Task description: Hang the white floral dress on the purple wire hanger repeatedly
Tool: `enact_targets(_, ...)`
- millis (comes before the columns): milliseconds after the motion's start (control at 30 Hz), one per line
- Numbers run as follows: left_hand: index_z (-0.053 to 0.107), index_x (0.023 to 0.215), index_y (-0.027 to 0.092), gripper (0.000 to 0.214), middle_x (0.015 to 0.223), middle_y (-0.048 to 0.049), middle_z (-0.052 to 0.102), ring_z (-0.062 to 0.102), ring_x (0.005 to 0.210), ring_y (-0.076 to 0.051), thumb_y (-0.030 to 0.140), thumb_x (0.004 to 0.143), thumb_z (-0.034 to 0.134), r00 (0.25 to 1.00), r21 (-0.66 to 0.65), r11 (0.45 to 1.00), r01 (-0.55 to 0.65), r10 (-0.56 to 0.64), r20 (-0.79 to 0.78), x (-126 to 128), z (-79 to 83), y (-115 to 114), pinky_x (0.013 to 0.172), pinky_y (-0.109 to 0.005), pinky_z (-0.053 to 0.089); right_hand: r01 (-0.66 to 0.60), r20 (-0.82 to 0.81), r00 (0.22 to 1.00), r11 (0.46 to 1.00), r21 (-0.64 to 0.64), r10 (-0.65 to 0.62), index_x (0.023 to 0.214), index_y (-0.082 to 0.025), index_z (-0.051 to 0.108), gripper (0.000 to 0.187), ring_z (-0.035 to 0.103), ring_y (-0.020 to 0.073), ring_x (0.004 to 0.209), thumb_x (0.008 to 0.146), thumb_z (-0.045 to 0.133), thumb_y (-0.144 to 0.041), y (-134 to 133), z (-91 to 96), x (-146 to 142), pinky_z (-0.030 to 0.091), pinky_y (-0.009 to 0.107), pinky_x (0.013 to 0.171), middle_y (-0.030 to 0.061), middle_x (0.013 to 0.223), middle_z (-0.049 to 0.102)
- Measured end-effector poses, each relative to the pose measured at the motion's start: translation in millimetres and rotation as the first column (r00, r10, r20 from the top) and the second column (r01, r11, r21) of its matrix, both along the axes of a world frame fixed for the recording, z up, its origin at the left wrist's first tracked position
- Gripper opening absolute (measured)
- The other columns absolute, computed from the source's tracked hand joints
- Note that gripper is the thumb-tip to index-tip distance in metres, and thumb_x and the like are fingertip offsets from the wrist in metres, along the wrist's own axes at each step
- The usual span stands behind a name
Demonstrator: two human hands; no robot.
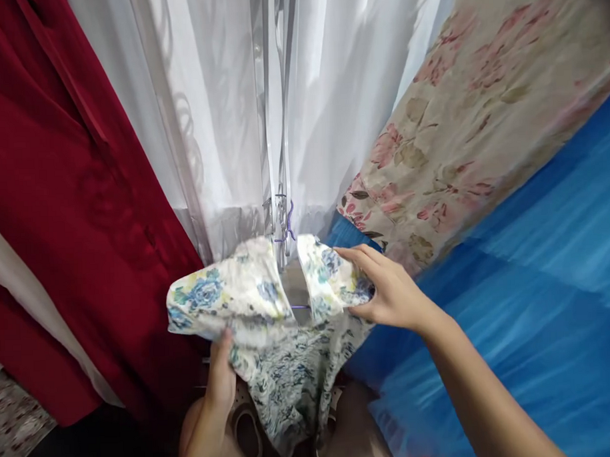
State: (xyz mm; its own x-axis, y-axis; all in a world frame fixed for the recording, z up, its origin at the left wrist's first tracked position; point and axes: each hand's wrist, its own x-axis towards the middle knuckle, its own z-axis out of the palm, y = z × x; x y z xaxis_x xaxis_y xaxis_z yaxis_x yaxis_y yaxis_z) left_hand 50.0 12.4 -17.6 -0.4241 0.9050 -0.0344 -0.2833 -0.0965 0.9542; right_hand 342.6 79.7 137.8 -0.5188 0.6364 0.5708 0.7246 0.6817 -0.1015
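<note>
A white garment with blue, green and yellow flowers (257, 283) hangs in front of me on a purple hanger (289, 222); only the hanger's hook and a bit of its bar show through the neck opening. My right hand (387, 282) grips the garment's right shoulder, thumb below and fingers over the top. On the other side, my left hand (221, 375) holds the garment's lower left edge, thumb in front, with the fingers mostly hidden. Below the shoulders the cloth is crinkled and narrows toward my legs. Whether it is a blouse or a dress, I cannot tell.
White curtains (221, 111) hang behind, with pale straps (275, 89) running down to several hooks. A red curtain (84, 196) is on the left. Beige floral cloth (462, 136) and blue fabric (528, 301) fill the right. My legs and footwear (247, 434) are below.
</note>
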Motion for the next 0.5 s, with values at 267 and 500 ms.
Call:
enact_targets(267, 0.062, 0.117, 0.020, 0.041, 0.130, -0.0101, 0.065, 0.055, 0.129, -0.029, 0.036, 0.081, 0.072, 0.996, -0.212, 0.977, 0.032, -0.013, 0.088, 4.9, -28.3, -25.6, 0.110, -0.041, 0.043, -0.088, -0.724, 0.684, 0.974, -0.209, -0.093, 0.095, -0.025, 0.066, 0.016, 0.065, 0.0285, 0.091, 0.094, 0.052, -0.032, -66.8, -128.5, -53.5, 0.050, 0.044, 0.083, 0.0088, 0.092, 0.068)
enact_targets(500, 0.066, 0.113, 0.017, 0.047, 0.124, -0.0124, 0.068, 0.057, 0.126, -0.031, 0.043, 0.075, 0.077, 0.997, -0.175, 0.982, 0.068, -0.061, 0.042, -2.5, -26.1, -28.3, 0.107, -0.042, 0.045, -0.329, -0.575, 0.781, 0.622, -0.711, -0.244, 0.079, -0.020, 0.055, 0.037, 0.055, 0.0189, 0.069, 0.097, 0.045, -0.050, -71.4, -186.8, -122.4, 0.042, 0.030, 0.066, 0.0013, 0.072, 0.059)
